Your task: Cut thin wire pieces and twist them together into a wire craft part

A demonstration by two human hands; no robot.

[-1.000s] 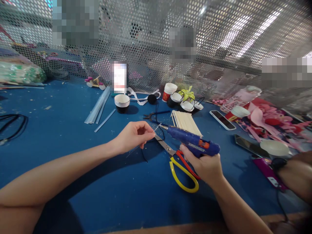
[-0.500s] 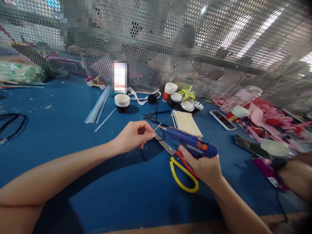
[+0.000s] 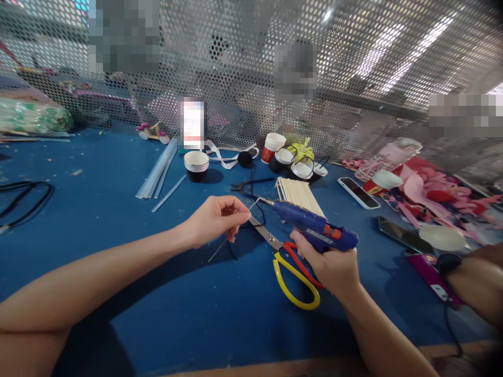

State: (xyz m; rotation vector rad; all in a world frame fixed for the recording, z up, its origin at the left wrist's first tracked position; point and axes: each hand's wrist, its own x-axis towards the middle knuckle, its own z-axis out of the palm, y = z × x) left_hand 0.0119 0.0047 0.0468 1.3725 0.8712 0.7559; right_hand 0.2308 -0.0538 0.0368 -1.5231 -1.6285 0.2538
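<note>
My left hand (image 3: 215, 220) is pinched shut on a thin stick or wire (image 3: 220, 248) that slants down to the left below my fingers. My right hand (image 3: 329, 266) grips a blue glue gun (image 3: 314, 228) with an orange trigger. Its metal nozzle points left, a short way from the tip held in my left fingers. Under both hands lie scissors (image 3: 288, 264) with yellow and red handles, flat on the blue table (image 3: 118, 230). A bundle of pale wooden sticks (image 3: 298, 195) lies just behind the gun.
Clear glue sticks (image 3: 159, 170) and a black cup (image 3: 196, 165) lie at the back left. Paper cups (image 3: 291, 157), two phones (image 3: 357, 192), pink craft parts (image 3: 428, 188) and another person's arm (image 3: 477, 283) crowd the right. Black cable (image 3: 23, 196) lies far left. Perforated metal screen behind.
The glue gun has shifted slightly to the right, away from my left fingertips. The thin stick below my left hand shows more clearly. My left hand has barely moved.
</note>
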